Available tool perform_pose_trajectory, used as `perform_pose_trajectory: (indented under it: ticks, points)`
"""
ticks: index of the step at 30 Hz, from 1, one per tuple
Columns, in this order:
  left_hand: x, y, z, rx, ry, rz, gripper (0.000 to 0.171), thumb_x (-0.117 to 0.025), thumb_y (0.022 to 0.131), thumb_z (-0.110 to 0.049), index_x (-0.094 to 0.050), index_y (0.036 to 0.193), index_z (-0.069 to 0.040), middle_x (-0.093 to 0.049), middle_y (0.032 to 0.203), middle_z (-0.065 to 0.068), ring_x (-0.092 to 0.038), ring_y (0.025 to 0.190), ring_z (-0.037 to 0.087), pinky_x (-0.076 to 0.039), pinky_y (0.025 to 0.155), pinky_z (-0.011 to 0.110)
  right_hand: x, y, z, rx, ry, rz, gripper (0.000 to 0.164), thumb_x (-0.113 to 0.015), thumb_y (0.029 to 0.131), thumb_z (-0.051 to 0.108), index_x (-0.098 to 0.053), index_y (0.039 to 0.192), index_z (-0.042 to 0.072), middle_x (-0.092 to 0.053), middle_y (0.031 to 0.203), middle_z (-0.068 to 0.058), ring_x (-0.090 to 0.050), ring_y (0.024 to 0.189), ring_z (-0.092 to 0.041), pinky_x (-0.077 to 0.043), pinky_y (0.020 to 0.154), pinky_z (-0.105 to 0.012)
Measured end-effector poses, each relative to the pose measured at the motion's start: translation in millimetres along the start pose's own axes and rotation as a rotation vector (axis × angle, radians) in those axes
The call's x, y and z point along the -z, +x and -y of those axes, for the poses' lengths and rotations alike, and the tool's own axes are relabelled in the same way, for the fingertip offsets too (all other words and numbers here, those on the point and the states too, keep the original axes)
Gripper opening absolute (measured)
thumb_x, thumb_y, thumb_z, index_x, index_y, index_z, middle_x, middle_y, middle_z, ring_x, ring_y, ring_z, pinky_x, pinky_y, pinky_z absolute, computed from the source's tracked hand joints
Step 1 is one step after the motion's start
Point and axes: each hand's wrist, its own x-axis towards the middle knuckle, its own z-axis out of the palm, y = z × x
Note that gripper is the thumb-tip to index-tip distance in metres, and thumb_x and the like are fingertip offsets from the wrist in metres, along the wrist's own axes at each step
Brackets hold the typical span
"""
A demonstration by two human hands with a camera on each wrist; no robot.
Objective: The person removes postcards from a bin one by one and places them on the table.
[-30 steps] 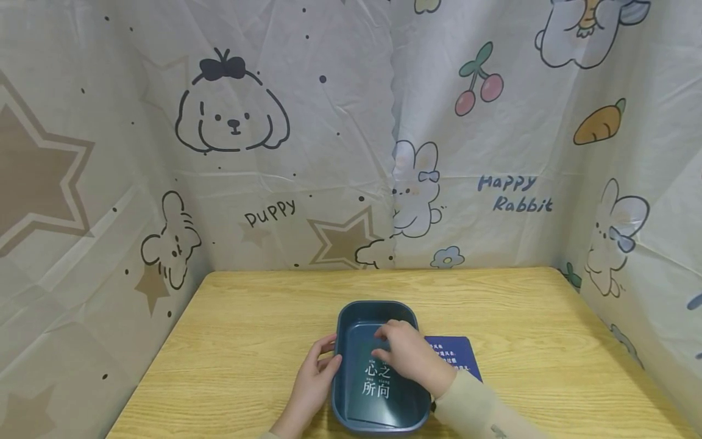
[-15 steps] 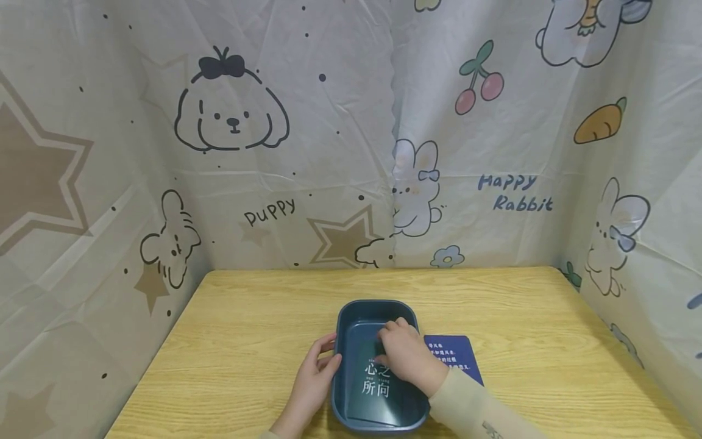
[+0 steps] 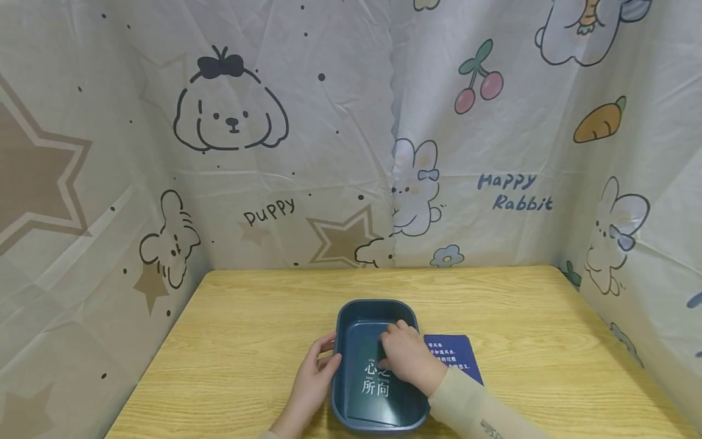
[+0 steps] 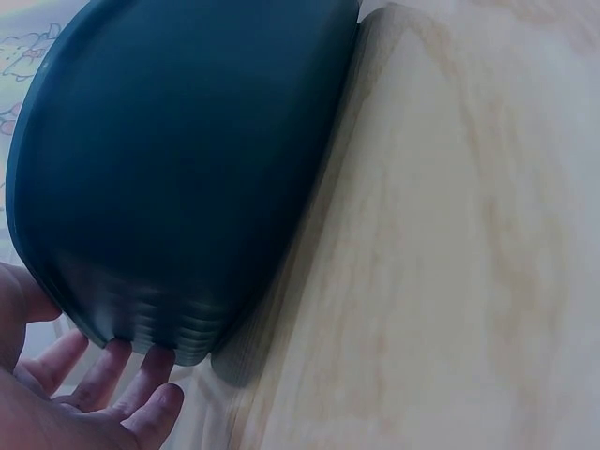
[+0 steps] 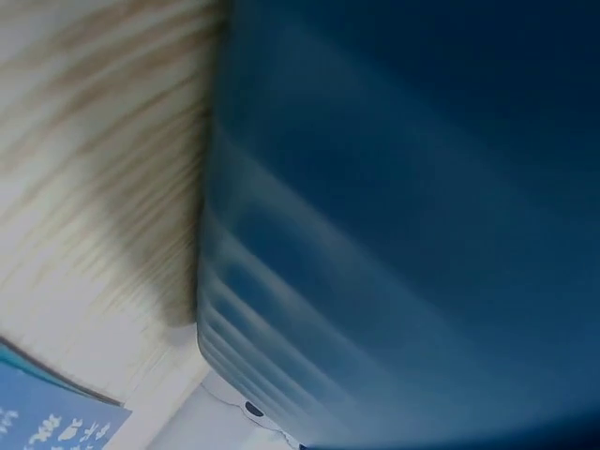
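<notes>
A dark blue rectangular tray [image 3: 353,332] with high walls stands near the front of the table. On its floor lies a dark green card [image 3: 378,405] with white Chinese characters. My left hand [image 3: 315,375] holds the tray's left side, thumb at the rim and fingers on the outer wall; in the left wrist view, the fingertips [image 4: 112,356] reach the wall's ridged part. My right hand [image 3: 408,360] is down inside the tray over the card's upper right, fingers bent inward; I cannot tell whether it grips anything, since its fingertips are hidden.
A deep blue card [image 3: 463,356] with white writing lies on the table right of the tray, partly behind the right forearm. Pale curtains [image 3: 307,122] with cartoon prints rise behind and beside the light wooden table [image 3: 247,341].
My right hand's fingers were spread above the card; they have bent inward and moved slightly right. The left hand and the tray keep their places.
</notes>
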Motion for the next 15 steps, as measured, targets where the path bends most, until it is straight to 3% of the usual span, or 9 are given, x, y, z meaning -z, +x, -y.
perform_pose_trajectory:
  ticks: [15]
  points:
    - [-0.2, -0.1, -0.4, 0.004, 0.001, -0.008, 0.04, -0.055, 0.095, -0.018, -0.049, 0.135, -0.016, -0.054, 0.129, 0.015, -0.057, 0.108, 0.028, -0.054, 0.089, 0.048, -4.6, 0.1, 1.3, -0.002, -0.026, -0.01, 0.043, -0.078, 0.074, 0.037, -0.072, 0.099, 0.003, -0.067, 0.091, -0.008, -0.05, 0.079, -0.02, -0.05, 0.07, -0.038]
